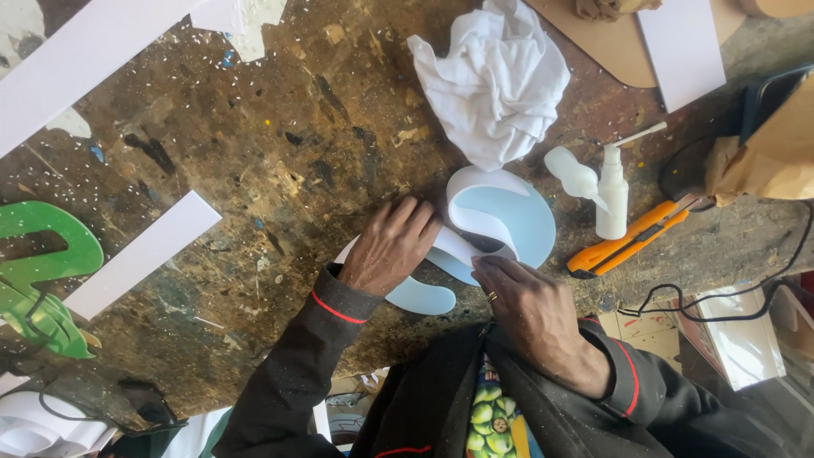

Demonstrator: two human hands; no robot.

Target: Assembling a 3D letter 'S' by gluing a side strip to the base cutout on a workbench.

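Left hand (392, 246) presses flat, right hand (519, 301) pinches the white edge strip (475, 222) onto the pale-blue curved letter cutout (517, 222) near tabletop's (280, 153) front edge. Looks light, bendy, thin; grip by edges.

So the desk (280, 161) is a beat-up wooden top, covered in paint splats and white flecks. A crumpled white cloth (496, 80) sits near the far edge. Just right of it there's a small white pump bottle (612, 199) standing upright, with a little white nozzle bottle (574, 175) lying right against it. An orange utility knife (632, 240) lies at an angle beside those. Long white strip (144, 253) runs diagonally on the left, and a wider white strip (76, 68) crosses the top left corner. Green curved letter shapes (38, 271) poke in at the left edge. A black cable (721, 293) snakes along the right side, near a brown paper bag (767, 157). A white sheet (682, 51) lies on a tan board (623, 47) at top right.
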